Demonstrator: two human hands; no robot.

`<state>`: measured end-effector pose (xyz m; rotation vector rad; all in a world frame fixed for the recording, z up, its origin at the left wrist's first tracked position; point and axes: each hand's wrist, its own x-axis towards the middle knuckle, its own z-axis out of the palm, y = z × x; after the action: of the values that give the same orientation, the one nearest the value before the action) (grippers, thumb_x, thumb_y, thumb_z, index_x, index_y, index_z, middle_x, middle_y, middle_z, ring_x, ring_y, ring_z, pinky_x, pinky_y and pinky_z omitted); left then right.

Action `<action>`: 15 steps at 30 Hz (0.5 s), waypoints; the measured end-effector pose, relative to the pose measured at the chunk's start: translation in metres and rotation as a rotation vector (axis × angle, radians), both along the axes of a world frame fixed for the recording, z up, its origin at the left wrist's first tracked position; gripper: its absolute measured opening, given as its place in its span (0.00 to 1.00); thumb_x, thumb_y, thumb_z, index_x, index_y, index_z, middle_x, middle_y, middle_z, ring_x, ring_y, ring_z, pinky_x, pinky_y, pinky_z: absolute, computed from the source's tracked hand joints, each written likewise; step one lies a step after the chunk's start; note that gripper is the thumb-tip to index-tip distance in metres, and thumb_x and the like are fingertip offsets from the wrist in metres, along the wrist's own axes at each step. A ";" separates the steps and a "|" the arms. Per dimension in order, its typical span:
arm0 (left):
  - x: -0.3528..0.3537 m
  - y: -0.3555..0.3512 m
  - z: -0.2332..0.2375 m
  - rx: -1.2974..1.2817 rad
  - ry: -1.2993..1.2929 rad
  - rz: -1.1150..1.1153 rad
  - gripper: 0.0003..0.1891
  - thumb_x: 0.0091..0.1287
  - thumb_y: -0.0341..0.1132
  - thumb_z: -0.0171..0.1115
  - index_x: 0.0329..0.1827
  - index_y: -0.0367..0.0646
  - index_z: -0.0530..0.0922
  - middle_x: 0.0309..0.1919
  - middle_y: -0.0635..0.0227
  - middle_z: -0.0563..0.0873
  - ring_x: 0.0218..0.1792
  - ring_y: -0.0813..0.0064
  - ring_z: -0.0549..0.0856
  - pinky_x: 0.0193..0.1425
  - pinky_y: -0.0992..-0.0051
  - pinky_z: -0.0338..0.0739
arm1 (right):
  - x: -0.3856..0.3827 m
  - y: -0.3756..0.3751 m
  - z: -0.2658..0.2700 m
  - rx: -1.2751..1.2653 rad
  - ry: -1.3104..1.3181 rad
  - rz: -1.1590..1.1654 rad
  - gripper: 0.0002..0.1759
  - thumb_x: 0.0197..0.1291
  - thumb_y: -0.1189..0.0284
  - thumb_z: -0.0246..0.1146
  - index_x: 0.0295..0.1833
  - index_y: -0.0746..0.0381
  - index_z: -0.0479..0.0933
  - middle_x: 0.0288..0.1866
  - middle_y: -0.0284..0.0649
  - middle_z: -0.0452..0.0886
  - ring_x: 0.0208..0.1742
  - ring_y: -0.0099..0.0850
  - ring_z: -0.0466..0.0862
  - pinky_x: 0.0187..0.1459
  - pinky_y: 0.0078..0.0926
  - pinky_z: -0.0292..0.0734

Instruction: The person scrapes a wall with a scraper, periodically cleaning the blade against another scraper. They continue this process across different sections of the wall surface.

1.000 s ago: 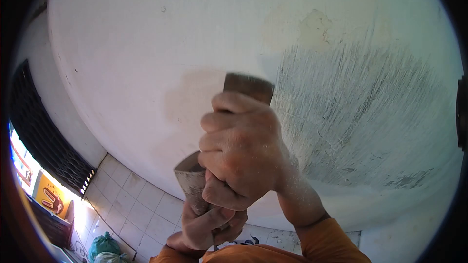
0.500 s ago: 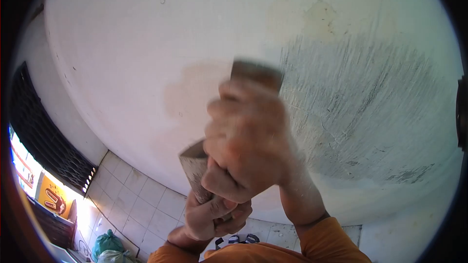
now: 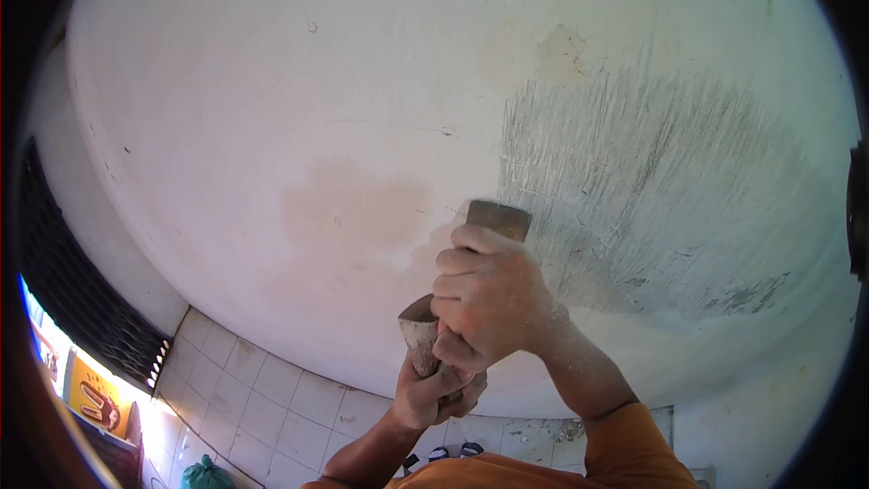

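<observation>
The right hand (image 3: 493, 294) grips a scraper (image 3: 500, 215) at the left edge of the scratched patch (image 3: 634, 158) (the left hand (image 3: 420, 400) clasps a flared tool (image 3: 419, 335)), apparently mid-scrape; another stroke calls for steady blade angle.

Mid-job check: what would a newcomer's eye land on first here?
First, the large grey, scratched patch on the wall's right side. Then the dark scraper blade in the right hand, near that patch's left edge, and the flared, pale-smeared tool in the left hand.
</observation>
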<state>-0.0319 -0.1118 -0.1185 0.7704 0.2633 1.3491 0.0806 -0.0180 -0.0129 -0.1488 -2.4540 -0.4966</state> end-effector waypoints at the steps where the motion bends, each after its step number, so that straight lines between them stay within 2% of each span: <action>1: 0.002 0.001 0.011 -0.029 -0.001 -0.022 0.08 0.67 0.29 0.55 0.47 0.43 0.68 0.21 0.70 0.70 0.11 0.84 0.64 0.10 0.82 0.54 | 0.004 0.000 0.003 0.028 -0.034 -0.005 0.17 0.37 0.56 0.61 0.13 0.58 0.77 0.15 0.34 0.74 0.28 0.29 0.74 0.47 0.27 0.68; 2: 0.000 0.006 0.024 0.000 0.024 -0.040 0.08 0.67 0.29 0.55 0.47 0.44 0.68 0.22 0.69 0.70 0.11 0.84 0.64 0.10 0.82 0.53 | 0.003 0.008 0.010 0.065 0.077 0.026 0.14 0.30 0.58 0.58 0.12 0.56 0.69 0.15 0.31 0.68 0.27 0.31 0.72 0.41 0.31 0.71; 5: -0.004 0.018 0.045 0.054 0.050 -0.112 0.09 0.67 0.28 0.55 0.48 0.45 0.67 0.23 0.68 0.71 0.11 0.83 0.64 0.10 0.82 0.53 | 0.010 -0.002 0.050 0.003 0.032 -0.185 0.13 0.29 0.58 0.58 0.12 0.56 0.69 0.17 0.32 0.71 0.28 0.32 0.73 0.44 0.31 0.72; 8: 0.000 0.015 0.021 -0.004 -0.048 -0.149 0.10 0.66 0.29 0.57 0.48 0.45 0.67 0.24 0.66 0.71 0.11 0.83 0.63 0.10 0.84 0.52 | 0.006 0.004 0.012 -0.009 0.089 -0.114 0.14 0.29 0.58 0.59 0.12 0.57 0.70 0.17 0.31 0.71 0.31 0.31 0.75 0.46 0.30 0.73; 10: 0.009 0.009 -0.025 0.000 -0.079 -0.107 0.08 0.66 0.29 0.57 0.45 0.44 0.68 0.24 0.66 0.71 0.11 0.83 0.64 0.09 0.84 0.52 | 0.011 0.001 -0.028 -0.020 -0.005 -0.116 0.14 0.31 0.58 0.59 0.12 0.57 0.72 0.18 0.31 0.72 0.33 0.32 0.76 0.47 0.30 0.73; 11: 0.010 0.012 -0.037 0.005 -0.090 -0.086 0.07 0.65 0.28 0.57 0.44 0.44 0.69 0.24 0.67 0.71 0.11 0.83 0.64 0.09 0.84 0.52 | 0.011 0.001 -0.031 -0.016 -0.022 -0.122 0.14 0.31 0.58 0.59 0.13 0.57 0.72 0.18 0.31 0.72 0.34 0.32 0.76 0.47 0.30 0.73; 14: 0.008 0.024 -0.031 0.139 -0.087 -0.047 0.05 0.65 0.28 0.58 0.39 0.44 0.71 0.24 0.66 0.71 0.12 0.83 0.65 0.08 0.84 0.52 | 0.009 0.004 -0.026 -0.003 -0.030 -0.147 0.14 0.34 0.58 0.60 0.14 0.57 0.75 0.19 0.30 0.73 0.37 0.32 0.76 0.47 0.30 0.73; 15: 0.004 0.031 -0.013 0.171 -0.070 -0.046 0.04 0.65 0.30 0.59 0.36 0.43 0.71 0.24 0.65 0.72 0.12 0.83 0.66 0.07 0.84 0.52 | 0.007 0.005 -0.011 0.067 0.035 -0.176 0.13 0.34 0.58 0.60 0.14 0.57 0.75 0.19 0.31 0.73 0.36 0.33 0.76 0.46 0.31 0.73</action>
<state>-0.0275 -0.0812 -0.1318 0.8653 0.0750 1.3643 0.0874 -0.0131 -0.0243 -0.3449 -2.3982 -0.6460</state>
